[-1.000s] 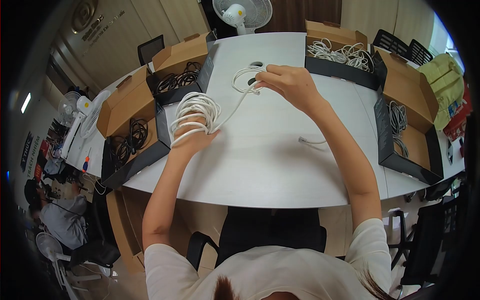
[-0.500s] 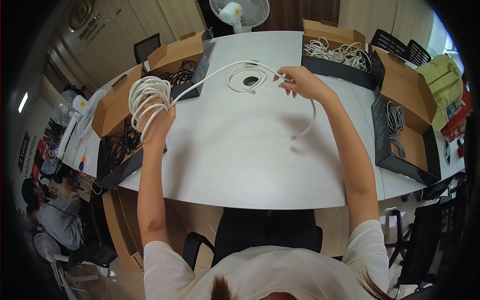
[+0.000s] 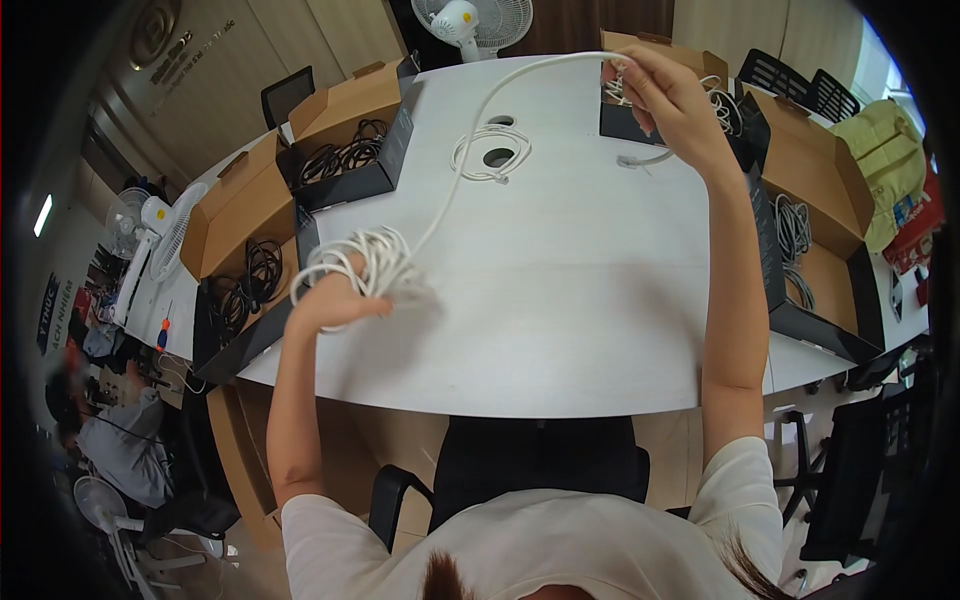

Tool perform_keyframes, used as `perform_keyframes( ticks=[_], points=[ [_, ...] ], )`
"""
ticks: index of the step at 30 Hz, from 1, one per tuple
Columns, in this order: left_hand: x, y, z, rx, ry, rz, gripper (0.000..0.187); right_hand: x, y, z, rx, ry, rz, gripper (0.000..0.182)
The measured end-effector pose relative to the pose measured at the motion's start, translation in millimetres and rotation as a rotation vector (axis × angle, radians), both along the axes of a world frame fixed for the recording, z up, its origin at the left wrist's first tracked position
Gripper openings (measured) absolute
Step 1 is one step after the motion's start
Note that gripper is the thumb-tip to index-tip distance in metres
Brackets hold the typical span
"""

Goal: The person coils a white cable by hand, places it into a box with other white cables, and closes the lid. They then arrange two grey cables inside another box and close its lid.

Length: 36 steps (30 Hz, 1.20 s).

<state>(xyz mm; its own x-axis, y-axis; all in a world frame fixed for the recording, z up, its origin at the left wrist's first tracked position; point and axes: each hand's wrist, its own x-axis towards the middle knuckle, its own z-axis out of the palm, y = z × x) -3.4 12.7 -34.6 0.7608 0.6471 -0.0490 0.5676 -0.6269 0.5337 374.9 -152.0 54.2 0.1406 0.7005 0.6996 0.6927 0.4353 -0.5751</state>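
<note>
A bundle of white network cable [image 3: 385,262] is looped in several turns round my left hand [image 3: 338,298], low over the left part of the table. The thumb shows; the coil hides most of the fingers, and the loops are a little blurred. From the bundle one strand arcs up and across to my right hand [image 3: 672,100], whose fingers pinch it high at the far right. Below that hand hangs the free end with a clear plug [image 3: 628,160]. A second, smaller coil of white cable [image 3: 518,152] lies on the white table [image 3: 540,330], around a dark round hole.
On the left stand two open boxes with black cables, a nearer box [image 3: 240,335] and a farther box [image 3: 365,180]. An open box of grey cables [image 3: 820,315] is at right; another box [image 3: 625,122] with white cables is behind my right hand. A person [image 3: 125,445] sits far left.
My left hand has lowered and swung right with the bundle. My right hand has moved up and to the right, drawing the strand up, and the plug end has risen with it.
</note>
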Motion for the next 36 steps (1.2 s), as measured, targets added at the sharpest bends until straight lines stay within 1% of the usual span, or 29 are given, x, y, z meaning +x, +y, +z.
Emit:
perform_keyframes(
  ticks=[1,3,5,6,7,9,11,13,15,16,17,18,19,21,22,23,25,27,29,32,34,35,36],
  points=[
    [5.6,-11.8,-1.4,-0.151,0.003,-0.132,0.049,-2.1,-1.6,2.5,0.032,0.033,-0.017,0.027],
    [15.3,-41.1,6.9,-0.410,0.093,-0.380,0.050,-1.4,3.1,0.4,0.086,0.041,-0.056,0.027],
    [17.4,-64.3,16.3,-0.829,0.121,-0.574,0.039,0.3,14.2,-8.4,0.151,0.025,-0.104,0.026],
    [19.1,-74.7,19.7,-0.902,-0.067,-0.716,0.038,-4.1,17.8,-11.8,0.057,0.127,-0.127,0.026],
    [20.3,-84.6,22.3,-0.969,-0.262,-0.853,0.037,-8.1,25.3,-18.8,0.054,0.112,-0.126,0.026],
    [19.9,-93.4,30.1,-1.062,-0.655,-1.037,0.037,-16.6,44.7,-40.8,0.044,0.080,-0.117,0.026],
    [24.8,-85.0,43.8,-1.106,-1.041,-1.125,0.039,-28.2,60.7,-68.3,-0.141,-0.080,-0.175,0.026],
    [30.7,-71.6,63.7,-1.116,-1.428,-1.190,0.040,-46.5,70.2,-88.7,-0.347,-0.180,-0.132,0.025],
    [34.3,-71.5,92.1,-1.254,-1.785,-1.033,0.040,-61.6,72.6,-99.5,-0.298,-0.331,-0.039,0.024],
    [36.1,-75.7,103.2,-1.090,-1.901,-0.745,0.037,-68.7,71.5,-101.3,-0.295,-0.421,0.001,0.024],
    [33.2,-65.4,104.0,-0.817,-1.943,-0.517,0.034,-76.9,69.4,-104.1,-0.294,-0.511,0.042,0.023],
    [36.5,-50.4,100.5,-0.531,-1.969,-0.295,0.032,-89.4,61.6,-97.4,-0.348,-0.558,0.112,0.025],
    [41.9,-35.3,93.9,-0.246,-1.957,-0.077,0.031,-100.3,55.0,-89.3,-0.357,-0.622,0.112,0.026],
    [58.6,-22.3,77.6,0.307,-1.579,0.427,0.030,-114.1,47.0,-77.5,-0.369,-0.745,0.104,0.028],
    [60.7,-17.3,70.5,0.391,-1.431,0.381,0.032,-114.1,45.8,-76.7,-0.260,-0.767,0.103,0.030],
    [62.9,-12.7,62.7,0.470,-1.281,0.333,0.035,-112.7,42.1,-72.9,-0.250,-0.785,0.087,0.029],
    [55.2,5.2,40.2,0.263,-0.963,0.231,0.043,-112.6,29.4,-57.4,-0.232,-0.820,0.052,0.029],
    [49.8,0.9,22.6,0.119,-0.564,0.120,0.047,-103.1,30.4,-56.0,-0.220,-0.811,0.032,0.027],
    [52.1,-25.7,25.7,0.298,-0.179,0.016,0.043,-94.9,30.2,-54.4,-0.240,-0.801,0.022,0.026],
    [65.8,-48.0,1.9,0.934,-0.191,-0.133,0.037,-92.0,30.2,-51.7,-0.303,-0.809,0.030,0.024],
    [70.5,-37.4,-3.1,0.969,-0.186,-0.105,0.029,-92.9,30.0,-51.3,-0.326,-0.841,0.023,0.023],
    [72.7,-34.2,-4.2,0.985,-0.185,-0.091,0.025,-90.9,31.3,-53.2,-0.253,-0.773,0.028,0.023],
    [74.3,-42.3,8.7,0.956,-0.208,-0.070,0.021,-88.7,32.8,-55.4,-0.181,-0.705,0.033,0.022]
  ],
)
